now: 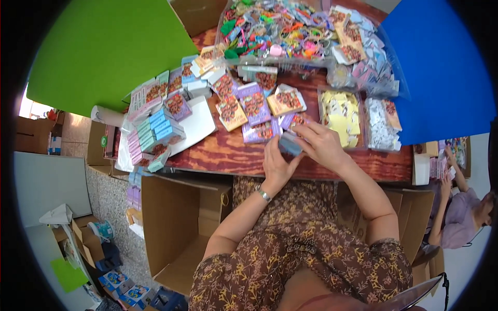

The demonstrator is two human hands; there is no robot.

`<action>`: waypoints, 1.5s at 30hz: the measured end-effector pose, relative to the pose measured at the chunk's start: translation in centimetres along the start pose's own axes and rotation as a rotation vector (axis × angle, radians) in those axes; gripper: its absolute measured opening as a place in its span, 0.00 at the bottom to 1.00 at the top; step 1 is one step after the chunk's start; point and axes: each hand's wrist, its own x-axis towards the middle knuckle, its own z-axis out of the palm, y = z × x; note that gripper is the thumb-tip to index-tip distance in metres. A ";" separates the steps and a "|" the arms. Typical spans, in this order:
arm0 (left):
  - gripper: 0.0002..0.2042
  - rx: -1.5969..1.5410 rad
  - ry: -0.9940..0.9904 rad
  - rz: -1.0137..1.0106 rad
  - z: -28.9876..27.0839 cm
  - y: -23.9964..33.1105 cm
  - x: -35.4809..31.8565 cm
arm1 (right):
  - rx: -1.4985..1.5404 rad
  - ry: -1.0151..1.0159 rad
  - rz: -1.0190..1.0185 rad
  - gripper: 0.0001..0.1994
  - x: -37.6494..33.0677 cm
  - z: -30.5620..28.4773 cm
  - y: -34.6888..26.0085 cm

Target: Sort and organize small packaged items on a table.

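1. Table [228, 153] of reddish wood is stretching across the scene from left to right, crowded toward its far side.
2. A brown open cardboard box [176, 228] is standing on the floor at near left, below the table edge.
3. A clear bin of coloured trinkets [275, 33] is sitting at the far side, with two clear trays [345, 116] of yellow and white paper bits to the right of the hands.
4. A white tray [194, 127] is lying at left, with stacked small boxes in blue and pink [153, 129] crowding its left rim.
5. Flat purple and orange packets [254, 103] are fanning out just beyond the hands and are hemming in any reach toward the far side.
6. The left hand [275, 163] is cupping the small box [289, 144] from below, and the right hand [321, 142] is curling over its top, fingers closing on its edges.
7. The small box, bluish-grey, is being held just above the near table edge, between both hands. It is probably light and thin-walled, easy to crush, so it is best gripped by its edges, not its broad faces.
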 end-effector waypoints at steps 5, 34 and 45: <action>0.44 -0.031 -0.059 0.012 -1.0 -0.7 -1.0 | 0.028 0.258 0.110 0.10 8.6 -2.6 8.1; 0.40 -0.080 -0.041 -0.057 0.0 -0.9 -0.1 | 0.716 -0.506 0.330 0.10 10.3 -6.1 3.6; 0.42 -0.102 -0.031 -0.094 -0.3 -0.7 -1.2 | 0.300 -0.286 0.097 0.07 1.3 1.5 -0.5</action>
